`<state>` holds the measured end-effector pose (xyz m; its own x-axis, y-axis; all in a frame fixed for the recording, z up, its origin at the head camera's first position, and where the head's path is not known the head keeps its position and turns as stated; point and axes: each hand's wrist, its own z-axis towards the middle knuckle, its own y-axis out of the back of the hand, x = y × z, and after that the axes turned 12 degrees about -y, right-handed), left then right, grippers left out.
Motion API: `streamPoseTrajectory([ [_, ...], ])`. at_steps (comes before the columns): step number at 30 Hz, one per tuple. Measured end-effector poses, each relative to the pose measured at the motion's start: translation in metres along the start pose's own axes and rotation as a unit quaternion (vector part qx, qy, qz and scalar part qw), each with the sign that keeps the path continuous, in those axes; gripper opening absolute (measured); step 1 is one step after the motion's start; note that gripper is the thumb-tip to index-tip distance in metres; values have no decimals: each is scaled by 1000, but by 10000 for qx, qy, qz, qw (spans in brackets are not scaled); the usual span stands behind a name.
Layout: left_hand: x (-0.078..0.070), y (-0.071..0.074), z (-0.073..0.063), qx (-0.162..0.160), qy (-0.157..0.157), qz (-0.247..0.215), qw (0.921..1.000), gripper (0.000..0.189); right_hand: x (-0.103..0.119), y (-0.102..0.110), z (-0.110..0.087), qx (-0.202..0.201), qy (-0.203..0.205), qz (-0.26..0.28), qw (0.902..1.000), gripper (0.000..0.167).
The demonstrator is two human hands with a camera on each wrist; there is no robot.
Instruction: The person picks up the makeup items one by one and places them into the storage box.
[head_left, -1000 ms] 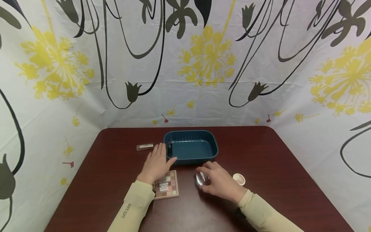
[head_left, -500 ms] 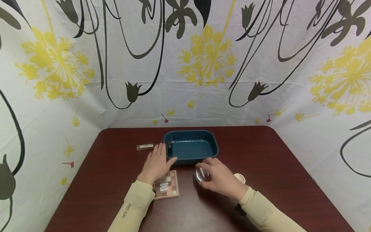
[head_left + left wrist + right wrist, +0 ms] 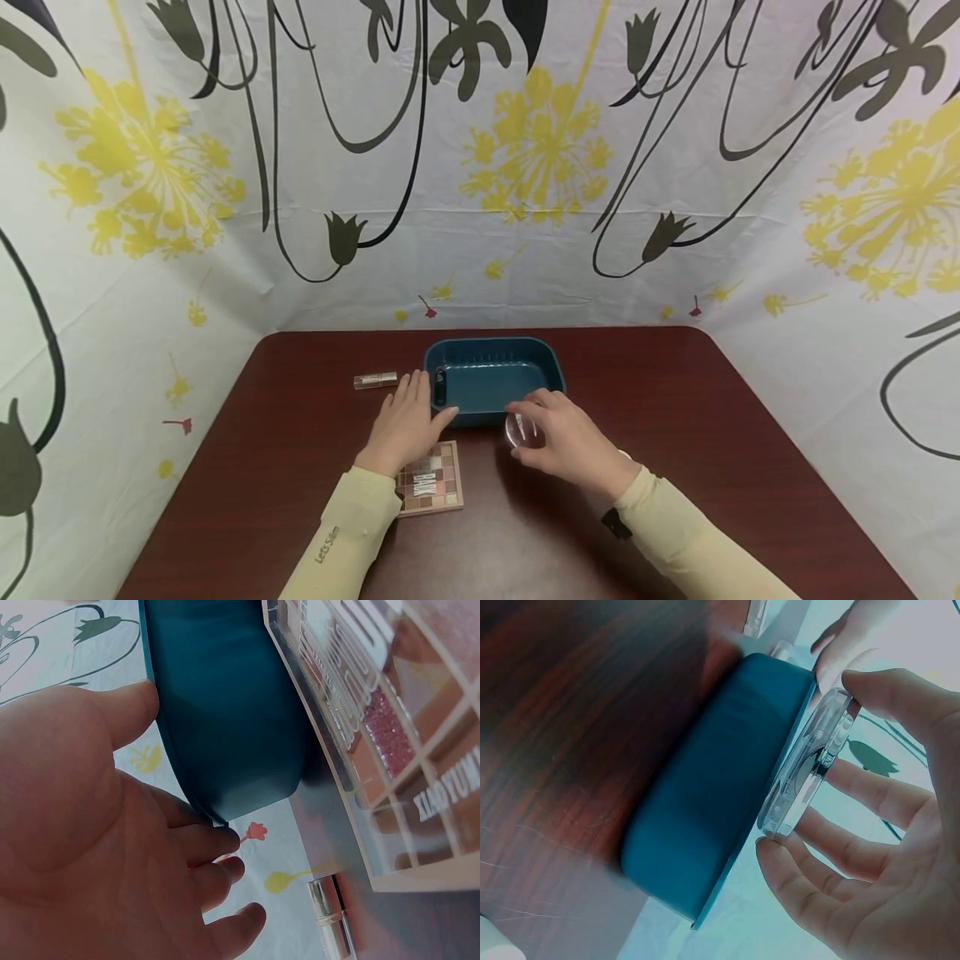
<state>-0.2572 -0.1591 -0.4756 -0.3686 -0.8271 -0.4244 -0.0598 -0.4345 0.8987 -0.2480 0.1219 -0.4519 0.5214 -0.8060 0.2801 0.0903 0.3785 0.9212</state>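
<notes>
Above the worktop (image 3: 480,550), right hand (image 3: 577,446): raised beside the tray (image 3: 491,387), thumb and fingers pinching a clear disc (image 3: 810,763)!
Disc: just off the tray's near rim, seen edge-on, running roughly parallel to it.
Left hand (image 3: 405,427): fingers extended at the tray's left end.
Palette (image 3: 444,479): "XIAOYUMI", then cut off.
Sleeve (image 3: 343,527): "Let's Slim".

A clear round disc (image 3: 810,765) is held up in the right hand (image 3: 572,442) by the near rim of the upright teal tray (image 3: 495,387).
</notes>
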Motion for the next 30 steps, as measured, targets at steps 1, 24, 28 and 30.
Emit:
streamPoseTrajectory([
  [1, 0, 0, 0, 8, 3, 4, 10000, 87, -1, 0, 1, -4, -11, 8, 10000, 56],
  [24, 1, 2, 1, 63, 92, 12, 9999, 88, -8, -2, 45, 51, -153, -39, 9999, 52],
  [28, 2, 1, 1, 43, 64, 12, 10000, 88, -11, -4, 55, 67, -190, 50, 9998, 53],
  [30, 2, 1, 1, 44, 62, 18, 10000, 88, -13, -5, 60, 86, -235, 75, 9997, 53],
])
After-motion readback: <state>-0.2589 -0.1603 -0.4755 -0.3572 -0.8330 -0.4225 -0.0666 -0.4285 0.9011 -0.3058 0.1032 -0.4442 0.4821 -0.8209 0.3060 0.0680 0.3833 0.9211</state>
